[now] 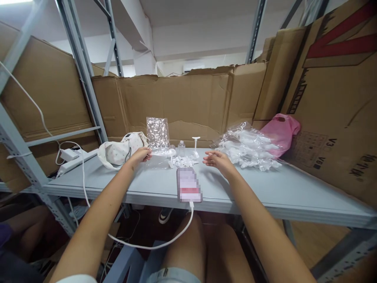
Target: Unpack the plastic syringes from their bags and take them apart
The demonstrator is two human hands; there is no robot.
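Reaching seemingly being done; white parts [184, 161] on table [153, 185] being flanked by loosely open, empty right hand [218, 161] and curled left hand [141, 155], hold untellable; fingertip pinch likely being called for next.

From over here I see one head-worn camera, set behind and above the left hand [143, 155] and right hand [216, 160], facing forward and down, fairly near; it catches thighs [188, 247] below them, cardboard [176, 94] beyond, ceiling [200, 17] higher up.
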